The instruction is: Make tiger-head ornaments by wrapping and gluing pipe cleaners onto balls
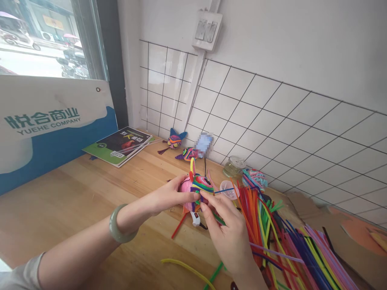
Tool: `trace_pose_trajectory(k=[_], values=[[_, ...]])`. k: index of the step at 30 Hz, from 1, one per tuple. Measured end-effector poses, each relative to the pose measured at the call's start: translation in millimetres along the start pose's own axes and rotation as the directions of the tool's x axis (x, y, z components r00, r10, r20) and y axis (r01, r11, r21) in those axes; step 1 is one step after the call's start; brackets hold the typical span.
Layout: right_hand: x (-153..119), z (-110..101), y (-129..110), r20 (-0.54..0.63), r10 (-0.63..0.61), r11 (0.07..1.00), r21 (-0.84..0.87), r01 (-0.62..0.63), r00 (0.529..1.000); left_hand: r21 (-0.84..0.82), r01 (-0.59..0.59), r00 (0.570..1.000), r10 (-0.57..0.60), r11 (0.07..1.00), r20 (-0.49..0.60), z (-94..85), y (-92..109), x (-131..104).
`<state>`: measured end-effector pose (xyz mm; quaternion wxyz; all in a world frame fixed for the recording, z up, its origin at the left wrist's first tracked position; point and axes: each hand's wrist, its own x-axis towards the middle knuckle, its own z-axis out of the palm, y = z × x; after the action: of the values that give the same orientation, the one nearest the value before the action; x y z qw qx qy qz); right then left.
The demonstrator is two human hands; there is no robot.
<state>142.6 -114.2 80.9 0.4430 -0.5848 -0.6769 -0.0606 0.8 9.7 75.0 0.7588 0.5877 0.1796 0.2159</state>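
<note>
My left hand (175, 194) is closed around a colourful figure (203, 182) wound from fuzzy pipe cleaners. It has a pink body, rainbow bands and an upright yellow loop on top. My right hand (226, 227) pinches at the figure's front, thumb and forefinger together. A green pipe cleaner (219, 219) shows between its fingers, though the fingertips partly hide where it meets the figure. From the figure's right side a blue pipe cleaner (224, 190) sticks out. Just below the figure lies a small white device (196, 218) with a dark cord, beside a red pipe cleaner (179, 225).
Loose pipe cleaners (320, 257) in many colours heap at the right. A small tub (229, 190) and a glass jar (234, 166) stand beyond my hands. Finished figures (175, 140) and a blurred phone (204, 145) sit by the wall grid. Booklets (119, 147) lie far left.
</note>
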Motion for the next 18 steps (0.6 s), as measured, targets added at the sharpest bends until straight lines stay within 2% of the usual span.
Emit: trace_pose_trajectory(k=[8, 18], values=[[0.5, -0.8, 1.7, -0.001, 0.01, 1.0, 0.005, -0.01, 1.0, -0.008, -0.033, 0.996, 0.034, 0.999, 0.084, -1.4, 2.7, 0.1], [0.6, 0.7, 2.1, -0.008, 0.016, 1.0, 0.0, -0.016, 1.0, 0.01, -0.009, 0.999, 0.009, 1.0, 0.038, -2.3, -2.8, 2.9]])
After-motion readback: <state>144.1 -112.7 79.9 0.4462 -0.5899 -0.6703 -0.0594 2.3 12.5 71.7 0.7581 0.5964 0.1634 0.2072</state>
